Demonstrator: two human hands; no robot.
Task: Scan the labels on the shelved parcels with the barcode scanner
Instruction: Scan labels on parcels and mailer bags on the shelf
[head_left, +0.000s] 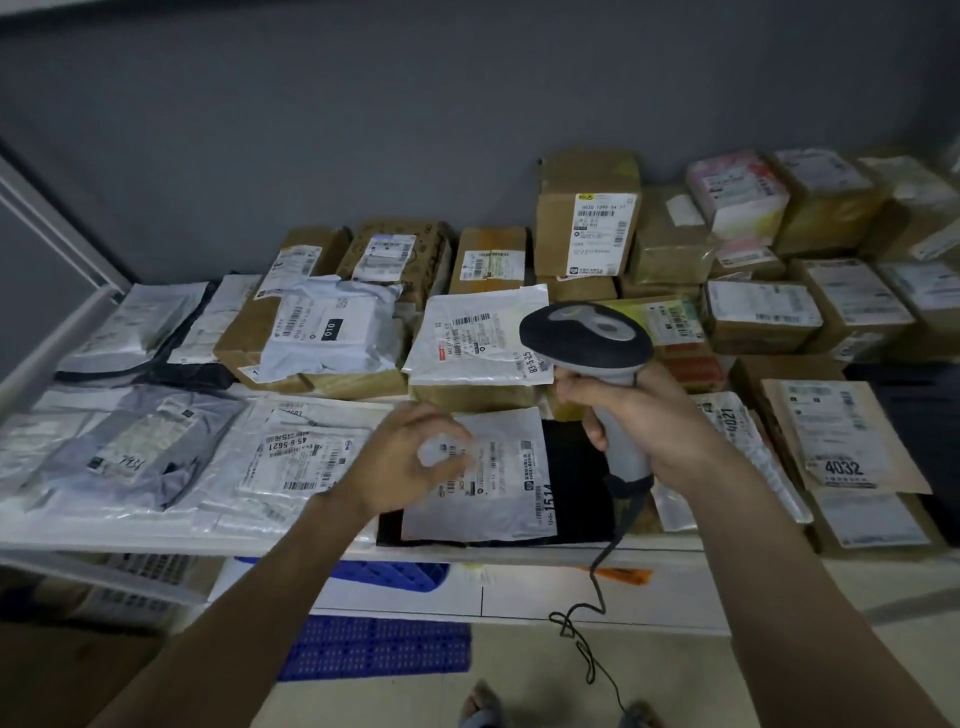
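Where the view is nearest, at the bottom edge, two feet stand on a pale floor, and a dark coiled cable (592, 618) hangs down past a blue perforated crate (384, 644) under the shelf.

Both forearms reach up from the bottom corners over the white front edge of the shelf (156, 540).

Left hand (410, 457): fingers curled, thumb and fingertips drawn together over a white label (498, 473) marked 1514. That label lies on a black flat parcel (576, 467) at the shelf front. Motion blur at the fingertips; cannot tell if they pinch the label or only touch it.

Right hand (649, 421): fingers wrapped fully around the grey handle of the barcode scanner (589, 338), held upright above the black parcel's right edge. Scanner head is dark with a grey top and faces away toward the back of the shelf.

Left of the black parcel: clear and grey poly mailers (140, 457), one label reading 45-6-5621. Right of it: a mailer marked 4021 and a tan envelope (841, 431) marked 4032.

Middle row: a white mailer (483, 338) marked 83-5-25 just behind the scanner head, and a white bag (332, 332) marked 010 lying on a cardboard box.

Back row: brown cartons against a grey wall; a tall carton (587, 228) shows a white label facing forward. Cartons at far right are blurred, labels unreadable.
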